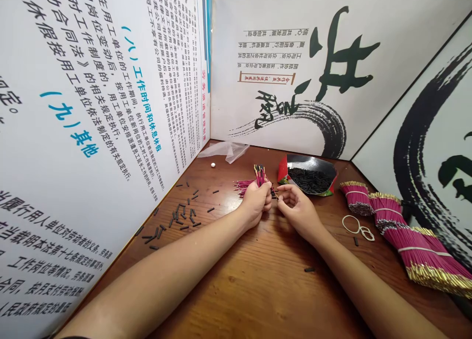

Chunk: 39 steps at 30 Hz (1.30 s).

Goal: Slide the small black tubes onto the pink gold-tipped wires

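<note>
My left hand [256,202] is closed around a small bunch of magenta wires [260,176] standing upright, with gold tips and some black ends at the top. Close to its right, my right hand [297,209] is closed in a pinch near the bunch. A thin gold-coloured tip shows at its fingertips, but the rest of what it pinches is hidden. Behind the left hand lie loose magenta wires [241,186]. Just beyond the right hand, an open box with a red side [283,171] and black lining holds a heap of short black tubes [309,181].
Short black tubes [180,215] lie scattered at the left. Banded bundles of magenta wires [420,248] line the right side, beside pale rubber bands [351,224]. A clear plastic bag [236,152] and a small white bit [213,165] lie at the back. Printed panels [280,123] wall the table.
</note>
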### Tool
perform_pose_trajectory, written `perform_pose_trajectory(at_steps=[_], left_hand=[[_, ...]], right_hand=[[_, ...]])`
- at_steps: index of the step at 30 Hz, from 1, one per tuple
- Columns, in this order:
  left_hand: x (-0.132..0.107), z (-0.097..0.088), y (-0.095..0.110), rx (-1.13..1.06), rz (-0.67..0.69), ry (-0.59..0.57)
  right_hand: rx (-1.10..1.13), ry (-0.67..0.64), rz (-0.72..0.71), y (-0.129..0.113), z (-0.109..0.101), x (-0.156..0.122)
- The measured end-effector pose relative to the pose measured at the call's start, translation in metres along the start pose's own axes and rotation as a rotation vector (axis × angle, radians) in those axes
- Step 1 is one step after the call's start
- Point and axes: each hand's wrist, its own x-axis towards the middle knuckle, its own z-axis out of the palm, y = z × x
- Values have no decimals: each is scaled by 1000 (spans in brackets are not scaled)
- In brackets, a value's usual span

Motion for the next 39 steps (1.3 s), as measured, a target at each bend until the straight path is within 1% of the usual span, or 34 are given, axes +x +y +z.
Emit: perform_pose_trajectory(at_steps=[9,13,18,26,34,39], left_hand=[[0,0,-1,-7,0,18],[1,0,-2,30,1,-5],[1,-1,-4,110,-36,-61],[-2,1,-2,181,-59,-68],[-1,1,-2,199,-50,-106],[-2,2,-3,221,-36,-102]], right_hand=[[4,7,1,2,1,0],[-5,9,-10,2,1,0],[3,30,-28,2,0,1],[72,38,-28,4,-2,3],[195,30,47,7,-3,5],[245,-13,103,5,-6,6]])
